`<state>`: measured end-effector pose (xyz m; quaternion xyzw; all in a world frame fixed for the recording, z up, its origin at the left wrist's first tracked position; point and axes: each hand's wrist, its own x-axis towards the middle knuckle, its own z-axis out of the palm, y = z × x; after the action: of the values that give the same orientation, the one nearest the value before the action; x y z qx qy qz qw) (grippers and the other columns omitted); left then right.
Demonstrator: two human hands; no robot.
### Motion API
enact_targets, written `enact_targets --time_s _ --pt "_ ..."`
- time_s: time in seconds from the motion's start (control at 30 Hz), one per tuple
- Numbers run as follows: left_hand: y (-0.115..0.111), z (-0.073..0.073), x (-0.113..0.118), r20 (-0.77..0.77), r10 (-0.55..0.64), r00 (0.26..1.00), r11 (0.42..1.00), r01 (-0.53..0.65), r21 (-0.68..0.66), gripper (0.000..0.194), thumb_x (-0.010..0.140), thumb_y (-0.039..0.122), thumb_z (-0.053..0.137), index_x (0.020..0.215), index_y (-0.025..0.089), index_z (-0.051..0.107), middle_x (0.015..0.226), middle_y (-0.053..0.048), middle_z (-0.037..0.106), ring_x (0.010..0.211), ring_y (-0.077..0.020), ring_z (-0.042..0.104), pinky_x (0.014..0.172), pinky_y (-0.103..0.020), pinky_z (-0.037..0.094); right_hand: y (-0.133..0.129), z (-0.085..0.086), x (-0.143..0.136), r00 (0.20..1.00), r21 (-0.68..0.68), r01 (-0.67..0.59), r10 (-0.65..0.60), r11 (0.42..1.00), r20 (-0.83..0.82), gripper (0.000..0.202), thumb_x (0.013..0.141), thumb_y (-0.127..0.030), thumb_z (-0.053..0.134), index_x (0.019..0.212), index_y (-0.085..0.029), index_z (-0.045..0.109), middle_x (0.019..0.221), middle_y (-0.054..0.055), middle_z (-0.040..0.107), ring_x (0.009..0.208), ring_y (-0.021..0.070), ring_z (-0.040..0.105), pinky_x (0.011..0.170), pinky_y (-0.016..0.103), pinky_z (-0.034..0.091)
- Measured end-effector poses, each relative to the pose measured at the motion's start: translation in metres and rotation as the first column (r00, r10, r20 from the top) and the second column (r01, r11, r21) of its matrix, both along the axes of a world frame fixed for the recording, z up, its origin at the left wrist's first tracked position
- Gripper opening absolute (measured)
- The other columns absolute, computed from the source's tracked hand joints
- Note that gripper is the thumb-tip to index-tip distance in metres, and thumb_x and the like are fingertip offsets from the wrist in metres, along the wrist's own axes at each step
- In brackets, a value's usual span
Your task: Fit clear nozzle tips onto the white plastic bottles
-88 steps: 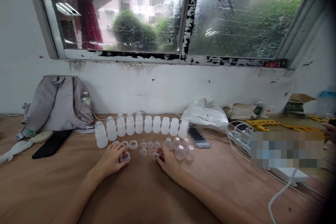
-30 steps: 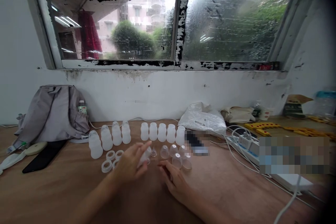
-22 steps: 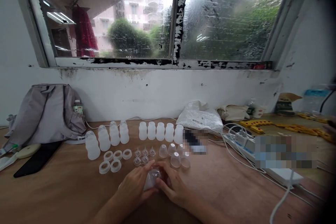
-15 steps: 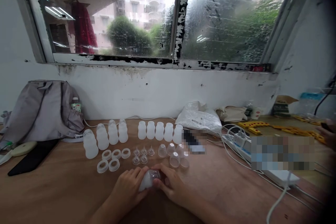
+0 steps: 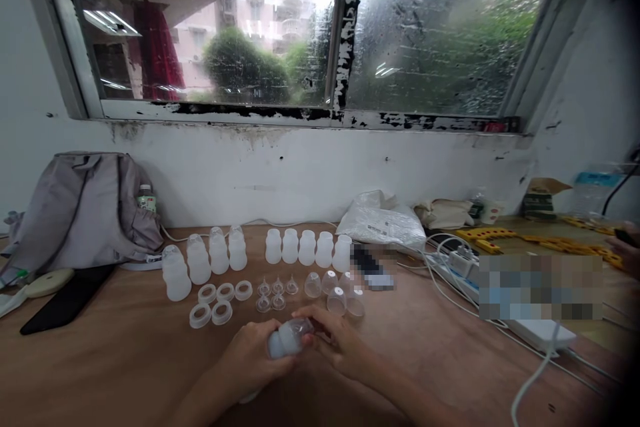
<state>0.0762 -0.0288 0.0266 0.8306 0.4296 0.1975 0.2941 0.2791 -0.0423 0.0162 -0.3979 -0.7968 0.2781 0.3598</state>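
Observation:
A white baby bottle (image 5: 286,341) with a clear cap lies tilted between my hands, low in the middle of the head view. My left hand (image 5: 253,355) is wrapped round its body. At the clear cap end, my right hand (image 5: 333,340) closes its fingers on the cap. Beyond my hands lie several white collar rings (image 5: 222,311), several clear teats (image 5: 278,301) and several clear domed caps (image 5: 337,301). Behind them stand several open white bottles (image 5: 307,248) and, to the left, several capped bottles (image 5: 177,273).
A grey backpack (image 5: 83,213) leans on the wall at the left, near a black flat object (image 5: 67,300). A plastic bag (image 5: 383,223) lies at the back. Power strips (image 5: 537,337) with white cables run down the right. Another person's hand (image 5: 625,253) shows at the far right.
The bottle in my hands has turned and moved slightly right, showing more of its body. My right fingers have shifted round the cap. The view has moved a little.

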Motion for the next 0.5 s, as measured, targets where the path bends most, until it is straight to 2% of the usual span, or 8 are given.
enact_targets --time_s 0.2,0.37,0.5 --pt "0.005 0.005 -0.001 0.139 -0.028 0.99 0.96 0.065 -0.274 0.035 0.068 0.047 0.057 0.077 0.014 0.062 0.068 0.0 0.058 0.063 -0.0131 0.052 0.052 -0.02 0.035 0.001 0.008 0.002 0.999 -0.052 -0.045 0.044 0.998 -0.03 0.026 0.083 -0.033 0.047 0.107 -0.023 0.053 0.094 0.004 0.059 0.078 0.0153 0.054 0.068 0.027 0.044" --pt "0.003 0.007 0.001 0.261 0.02 0.965 0.862 0.116 -0.493 0.038 0.067 0.047 0.058 0.081 0.012 0.062 0.066 0.0 0.057 0.059 -0.0127 0.051 0.051 -0.021 0.035 0.0 0.015 0.002 0.996 -0.148 -0.06 0.049 0.987 -0.077 0.027 0.082 -0.036 0.05 0.105 -0.023 0.055 0.093 0.003 0.059 0.078 0.0151 0.052 0.068 0.027 0.043" --pt "-0.003 0.01 0.0 0.31 0.118 0.943 0.735 0.127 -0.666 0.039 0.067 0.047 0.058 0.084 0.012 0.06 0.067 -0.001 0.058 0.057 -0.0129 0.053 0.05 -0.022 0.038 0.002 0.014 0.003 0.978 -0.226 -0.146 0.106 0.963 -0.18 0.03 0.081 -0.039 0.051 0.105 -0.021 0.055 0.092 0.004 0.058 0.075 0.0141 0.052 0.064 0.026 0.044"
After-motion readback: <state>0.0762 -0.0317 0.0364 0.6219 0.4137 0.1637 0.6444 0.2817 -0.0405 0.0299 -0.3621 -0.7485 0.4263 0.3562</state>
